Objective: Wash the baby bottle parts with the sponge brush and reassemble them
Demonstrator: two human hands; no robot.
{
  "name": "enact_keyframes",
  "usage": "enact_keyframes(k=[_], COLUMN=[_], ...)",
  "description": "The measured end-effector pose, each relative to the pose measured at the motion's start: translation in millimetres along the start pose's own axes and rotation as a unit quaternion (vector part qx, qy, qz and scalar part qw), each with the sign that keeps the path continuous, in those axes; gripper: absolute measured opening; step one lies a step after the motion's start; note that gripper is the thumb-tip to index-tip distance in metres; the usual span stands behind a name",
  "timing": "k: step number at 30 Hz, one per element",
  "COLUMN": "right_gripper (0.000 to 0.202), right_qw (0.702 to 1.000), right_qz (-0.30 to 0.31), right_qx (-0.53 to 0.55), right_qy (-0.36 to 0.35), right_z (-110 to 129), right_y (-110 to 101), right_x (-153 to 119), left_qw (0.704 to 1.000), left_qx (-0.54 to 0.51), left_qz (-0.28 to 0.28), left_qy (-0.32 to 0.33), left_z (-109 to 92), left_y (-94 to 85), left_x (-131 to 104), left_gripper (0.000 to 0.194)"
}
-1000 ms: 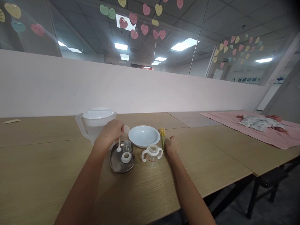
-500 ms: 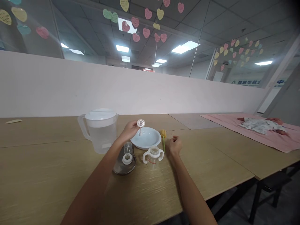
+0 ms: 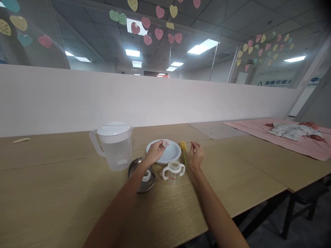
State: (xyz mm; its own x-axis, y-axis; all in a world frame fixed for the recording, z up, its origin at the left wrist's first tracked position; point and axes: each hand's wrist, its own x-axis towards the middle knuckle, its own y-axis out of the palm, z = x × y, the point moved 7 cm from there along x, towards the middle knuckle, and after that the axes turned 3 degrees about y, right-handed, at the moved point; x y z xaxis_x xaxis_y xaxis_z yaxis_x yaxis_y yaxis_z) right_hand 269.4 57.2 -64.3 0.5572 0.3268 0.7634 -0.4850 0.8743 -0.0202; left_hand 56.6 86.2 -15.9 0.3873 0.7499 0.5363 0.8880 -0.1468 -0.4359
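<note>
My left hand (image 3: 155,151) is closed on a small round whitish bottle part (image 3: 166,143), held over the white bowl (image 3: 176,154). To the right of the bowl is my right hand (image 3: 196,155), its thumb and fingers pinched together; whatever they hold, if anything, is too small to make out. Between my hands stands an uncapped clear baby bottle (image 3: 172,175) with two white handles. A yellow-headed brush (image 3: 183,146) with a green handle lies beside the bowl. Partly behind my left forearm, a metal kidney dish (image 3: 144,188) holds a white bottle collar (image 3: 147,176).
A clear lidded pitcher (image 3: 116,151) of water stands left of the dish. At the far right, a baby doll (image 3: 287,131) lies on a pink cloth (image 3: 307,150). A low white wall (image 3: 155,100) runs along the table's back.
My left hand has moved right and slightly down, and the bottle part has turned so its stem no longer shows. The right hand's fingers have risen. The view has shifted slightly.
</note>
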Motion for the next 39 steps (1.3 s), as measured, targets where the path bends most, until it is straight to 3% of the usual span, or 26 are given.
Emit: enact_keyframes(k=[5, 10, 15, 19, 22, 26, 30, 39], right_gripper=[0.040, 0.045, 0.043, 0.037, 0.036, 0.033, 0.030, 0.030], right_qw=[0.999, 0.992, 0.972, 0.949, 0.948, 0.952, 0.960, 0.968], right_qz=[-0.042, -0.057, -0.064, -0.037, -0.047, -0.044, 0.026, 0.081], right_qx=[0.032, 0.106, 0.213, 0.312, 0.315, 0.297, 0.254, 0.186], right_qy=[0.012, 0.049, 0.080, 0.026, -0.021, -0.063, -0.111, -0.146], right_z=[14.9, 28.2, 61.4, 109.2, 141.2, 165.8, 176.6, 169.5], right_y=[-9.9, -12.9, -14.8, -10.0, -7.8, 0.1, 18.2, 44.9], right_x=[5.9, 5.4, 11.7, 26.6, 35.6, 38.7, 35.4, 27.9], left_qw=[0.996, 0.997, 0.999, 0.998, 0.995, 0.995, 0.995, 0.995], left_qx=[0.068, 0.063, 0.037, 0.000, -0.021, -0.010, -0.005, 0.002], left_qz=[-0.023, -0.032, -0.034, -0.068, -0.093, -0.091, -0.090, -0.089], left_qy=[0.049, 0.039, 0.011, -0.011, -0.030, -0.044, -0.048, -0.048], left_z=[-0.3, 7.1, 20.7, 32.9, 39.5, 40.1, 37.1, 39.2], left_y=[8.6, 7.8, 11.7, 14.9, 16.3, 17.8, 16.5, 16.1], left_x=[-12.4, -24.7, -29.1, -29.8, -31.9, -34.7, -35.2, -33.3], left_gripper=[0.027, 0.029, 0.028, 0.025, 0.027, 0.030, 0.028, 0.025])
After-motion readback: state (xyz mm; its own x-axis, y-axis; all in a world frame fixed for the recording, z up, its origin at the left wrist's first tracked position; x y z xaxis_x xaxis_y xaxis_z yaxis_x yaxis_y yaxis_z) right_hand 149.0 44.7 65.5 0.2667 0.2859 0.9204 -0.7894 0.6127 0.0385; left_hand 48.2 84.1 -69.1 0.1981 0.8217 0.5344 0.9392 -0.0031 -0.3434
